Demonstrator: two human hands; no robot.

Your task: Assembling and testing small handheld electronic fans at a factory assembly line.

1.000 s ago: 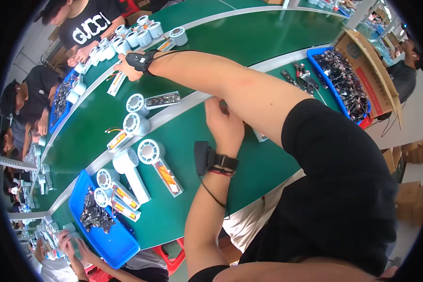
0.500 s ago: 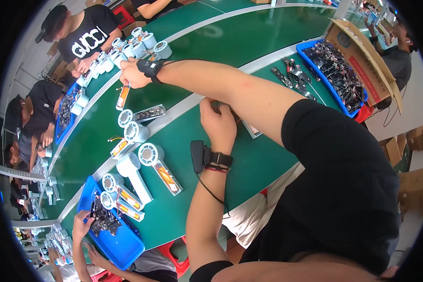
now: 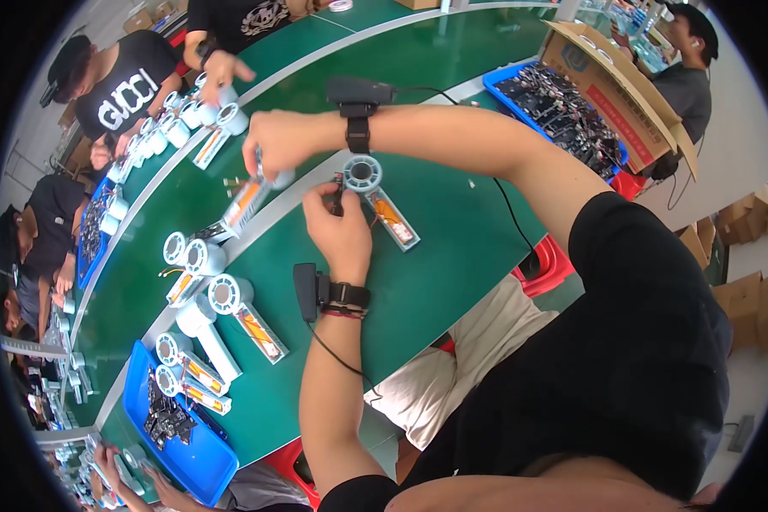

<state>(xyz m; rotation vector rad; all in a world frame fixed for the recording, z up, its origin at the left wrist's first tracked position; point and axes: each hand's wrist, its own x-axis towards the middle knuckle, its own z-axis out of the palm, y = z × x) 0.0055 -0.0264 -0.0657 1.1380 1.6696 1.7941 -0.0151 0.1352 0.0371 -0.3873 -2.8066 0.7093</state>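
**Two hands, two open fan halves on the green bench**

Your left hand (image 3: 340,229) pinches a small dark part between thumb and fingertips, right against the round head of the white half-shell handheld fan with the orange cell in its handle (image 3: 382,201). That shell lies flat on the green tabletop (image 3: 452,256), open side up — so its insides face you. Whether the dark part is already seated in the shell I cannot tell.

Your right hand (image 3: 275,143), arm crossed over the left, closes around the round head of a second white fan shell with an orange cell (image 3: 249,196). It hangs tilted over the pale strip between the benches, handle pointing down and toward you.

Both wrists carry black strapped devices, cables trailing back along the arms.

To your left, more white fan shells (image 3: 222,307) lie in a loose row within reach; beyond them sits a blue plastic tray of dark small parts (image 3: 188,444). Another blue tray of dark parts (image 3: 563,102) stands far right beside a brown cardboard box (image 3: 623,77). Other people work across the bench.
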